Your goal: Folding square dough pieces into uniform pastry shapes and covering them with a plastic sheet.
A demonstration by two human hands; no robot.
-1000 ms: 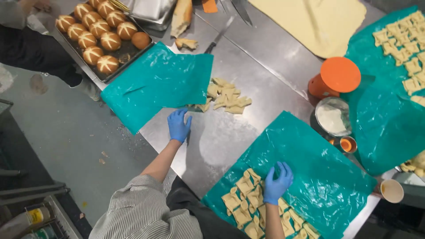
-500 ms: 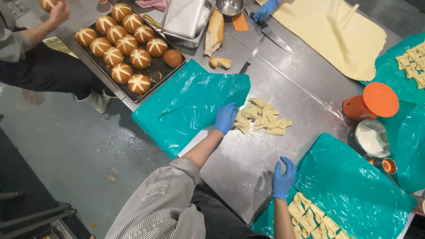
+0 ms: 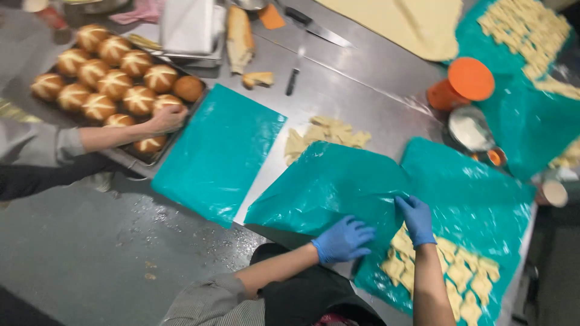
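My left hand, in a blue glove, lies with fingers spread on a crumpled teal plastic sheet at the near edge of the steel table. My right hand, also gloved, pinches the same sheet where it folds over. Just below and right of that hand, several small cut dough pieces lie on teal plastic. A loose pile of dough pieces sits bare on the table beyond the sheet.
A second teal sheet lies to the left. Another person's hand touches a bun on the tray of buns. An orange-lidded container, flour bowl, knife, bread loaf and rolled dough stand farther back.
My left hand left the loose dough pile and came back to the near teal sheet, which now lies bunched and spread leftward. Another person's hand has reached onto the bun tray.
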